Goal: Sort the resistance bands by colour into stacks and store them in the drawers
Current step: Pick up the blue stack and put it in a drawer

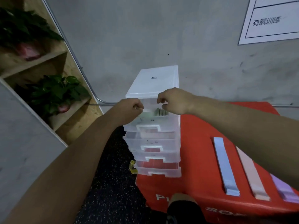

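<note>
Curled left hand (129, 108) and right hand (174, 101), grip unclear, hover over folded green bands (161, 112).

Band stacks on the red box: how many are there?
3: a blue stack leftmost, a pink stack in the middle, a purple stack rightmost, partly under the forearm; more may be hidden beyond it.

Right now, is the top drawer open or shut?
Open: the top drawer juts forward of the unit's lid, and green bands show inside it.
</note>
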